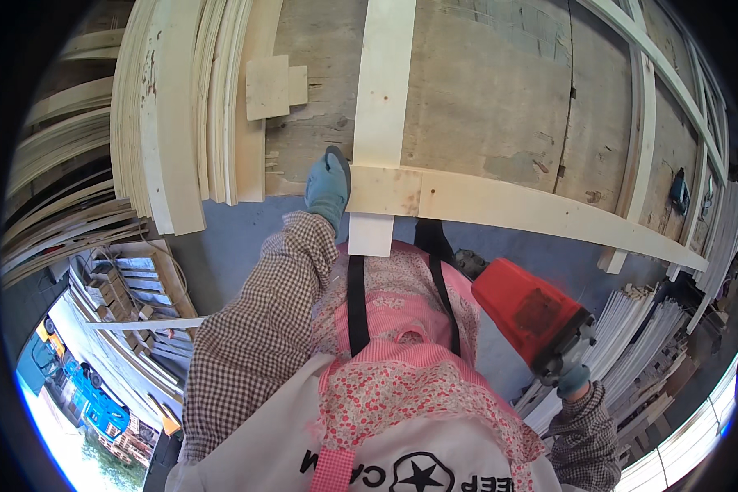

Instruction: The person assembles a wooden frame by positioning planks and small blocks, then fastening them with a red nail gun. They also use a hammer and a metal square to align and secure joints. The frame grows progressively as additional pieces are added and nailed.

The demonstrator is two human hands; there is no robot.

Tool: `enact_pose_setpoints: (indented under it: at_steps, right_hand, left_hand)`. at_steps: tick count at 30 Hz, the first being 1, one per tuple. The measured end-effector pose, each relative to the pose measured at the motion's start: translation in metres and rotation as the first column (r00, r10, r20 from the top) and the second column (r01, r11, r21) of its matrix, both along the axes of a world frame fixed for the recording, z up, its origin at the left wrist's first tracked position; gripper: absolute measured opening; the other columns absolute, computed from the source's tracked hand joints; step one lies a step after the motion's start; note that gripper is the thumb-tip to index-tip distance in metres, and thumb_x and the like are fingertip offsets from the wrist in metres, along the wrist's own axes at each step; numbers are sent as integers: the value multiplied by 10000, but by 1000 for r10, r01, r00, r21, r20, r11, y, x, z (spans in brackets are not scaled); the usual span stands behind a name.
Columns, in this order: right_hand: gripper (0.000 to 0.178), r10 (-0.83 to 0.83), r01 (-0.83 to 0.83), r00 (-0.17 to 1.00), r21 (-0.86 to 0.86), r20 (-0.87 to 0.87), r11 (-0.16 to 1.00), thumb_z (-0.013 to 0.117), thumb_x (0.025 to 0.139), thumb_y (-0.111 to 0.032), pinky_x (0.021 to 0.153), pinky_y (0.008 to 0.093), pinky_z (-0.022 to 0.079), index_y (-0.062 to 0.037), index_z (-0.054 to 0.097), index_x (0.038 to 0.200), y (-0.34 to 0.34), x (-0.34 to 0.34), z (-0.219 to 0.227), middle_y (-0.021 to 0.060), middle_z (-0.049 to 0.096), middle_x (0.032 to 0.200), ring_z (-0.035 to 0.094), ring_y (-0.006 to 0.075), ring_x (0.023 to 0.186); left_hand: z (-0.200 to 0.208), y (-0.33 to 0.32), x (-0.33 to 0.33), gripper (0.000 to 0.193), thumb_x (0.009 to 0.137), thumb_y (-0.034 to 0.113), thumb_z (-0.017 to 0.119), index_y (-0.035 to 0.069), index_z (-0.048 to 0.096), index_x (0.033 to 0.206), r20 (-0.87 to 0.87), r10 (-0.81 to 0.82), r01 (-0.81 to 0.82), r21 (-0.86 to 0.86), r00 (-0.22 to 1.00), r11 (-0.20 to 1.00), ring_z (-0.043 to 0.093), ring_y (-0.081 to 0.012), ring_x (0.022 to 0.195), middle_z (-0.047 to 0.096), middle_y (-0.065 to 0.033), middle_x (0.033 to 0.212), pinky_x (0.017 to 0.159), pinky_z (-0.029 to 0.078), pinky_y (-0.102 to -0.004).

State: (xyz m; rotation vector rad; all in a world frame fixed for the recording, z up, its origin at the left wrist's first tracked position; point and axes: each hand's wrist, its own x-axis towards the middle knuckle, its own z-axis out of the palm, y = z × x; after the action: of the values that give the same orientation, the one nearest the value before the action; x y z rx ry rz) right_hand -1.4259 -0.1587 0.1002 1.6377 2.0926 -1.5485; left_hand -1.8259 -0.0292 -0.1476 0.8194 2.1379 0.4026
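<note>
My left hand (pixel 328 190), in a blue-grey glove with a dark palm, lies against the left end of a long pale board (pixel 500 203). Its visible finger stretches away from me; the other fingers are mostly hidden. That board runs crosswise over another flat board (pixel 380 107), which points away from me and pokes out a little on my side. My gloved right hand (pixel 574 380) is wrapped round the handle end of a nail gun with a red body (pixel 526 307), held low at my right, apart from the boards.
Long thin boards (pixel 176 107) are stacked on the worktable (pixel 492 90) at left, with small wood pieces (pixel 269 86) beside them. A wooden frame (pixel 644 107) and a dark hand tool (pixel 679 190) lie at right. Pale strips (pixel 631 336) are piled low right. Blue machinery (pixel 94 398) stands far lower left.
</note>
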Motion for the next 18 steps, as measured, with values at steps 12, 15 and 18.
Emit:
enact_pose_setpoints:
  at_steps: [12,15,18]
  right_hand:
    - [535,-296,203,941,-426,-164,882,470,889,-247,1022,356,348,-46,324,1363,-47,-64,-71,110,415,1340,437,237,1204]
    - [575,-763,545,639,-646,-93,535,719,686,-196,881,328,436,-34,508,1196,-27,-89,-60,112,569,1137,554,215,1029]
    - [615,-809,639,580,-564,-93,523,793,625,-189,841,325,456,-30,540,1162,-57,-75,-80,106,598,1112,585,213,979]
  left_hand:
    - [5,-2,-1,474,925,368,392,4,568,1173,31,1,-2,8,1000,1000,557,-362,1063,585,-222,1147,921,430,-389]
    - [5,1,2,472,925,368,393,6,570,1171,4,-10,10,7,1000,1000,557,-364,1061,587,-221,1145,924,429,-390]
    - [9,2,2,475,925,368,392,1,570,1169,-2,-12,12,-1,1000,1000,557,-364,1062,585,-222,1147,924,429,-391]
